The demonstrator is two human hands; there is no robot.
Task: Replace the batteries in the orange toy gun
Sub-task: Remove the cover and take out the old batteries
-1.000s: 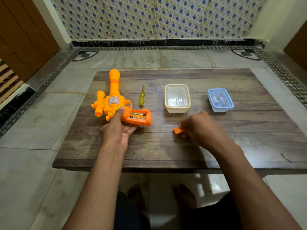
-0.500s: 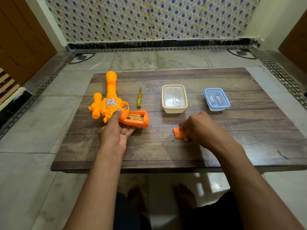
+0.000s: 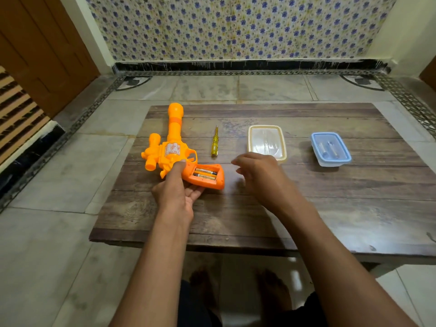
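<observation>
The orange toy gun (image 3: 173, 147) lies on its side at the left of the wooden table (image 3: 354, 208), barrel pointing away from me. Its grip is uncovered, and two batteries (image 3: 204, 174) sit side by side in the compartment. My left hand (image 3: 175, 193) holds the grip, fingers underneath and thumb pressed on the body above. My right hand (image 3: 262, 177) hovers just right of the grip with its fingers spread and nothing visible in them. The orange battery cover is out of sight, hidden by my right hand or arm.
A yellow screwdriver (image 3: 214, 145) lies right of the gun. Further right stand a cream lidded box (image 3: 266, 142) and a blue lidded box (image 3: 330, 148) with two batteries visible inside. A tiled floor surrounds the low table, and my feet show beneath its near edge.
My right hand let go of the orange cover it held on the table and rose toward the gun's grip, fingers now spread. My left hand stays on the gun.
</observation>
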